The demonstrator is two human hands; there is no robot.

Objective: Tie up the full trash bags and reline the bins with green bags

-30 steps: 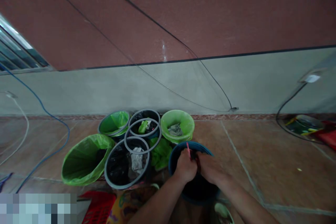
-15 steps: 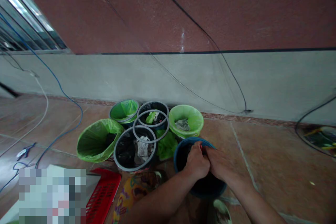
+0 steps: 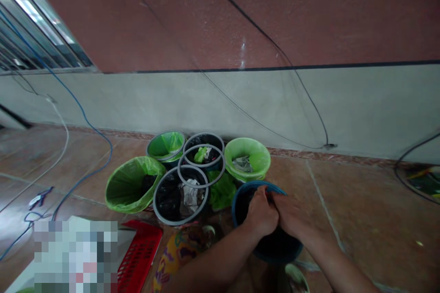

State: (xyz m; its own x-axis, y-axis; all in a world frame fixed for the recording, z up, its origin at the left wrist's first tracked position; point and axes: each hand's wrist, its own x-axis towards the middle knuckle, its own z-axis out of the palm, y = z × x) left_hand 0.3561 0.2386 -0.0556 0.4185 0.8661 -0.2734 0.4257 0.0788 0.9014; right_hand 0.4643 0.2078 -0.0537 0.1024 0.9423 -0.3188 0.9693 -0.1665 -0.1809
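Note:
Both hands are together over a blue bin [image 3: 277, 257] with a dark inside. My left hand [image 3: 261, 212] is closed, its fingers curled downward near the far part of the rim. My right hand [image 3: 290, 214] presses close against it, fingers bent down into the bin. Whatever lies between the fingers is hidden by the hands. Just left of the blue bin lies a crumpled green plastic bag [image 3: 222, 192]. A bin with a pale green liner [image 3: 260, 165] stands behind it, with grey paper inside.
At left stand a green-lined bin [image 3: 118, 194], a black-lined bin [image 3: 165, 197] with paper in it, and two more lined bins behind. A loose grey ring [image 3: 223, 171] rests across them. A red basket [image 3: 139, 256] lies front left; a blue cable [image 3: 80, 171] crosses the tiled floor.
The view has shifted slightly, so everything sits a little farther right. My hands stay together over the blue bin with hardly any movement.

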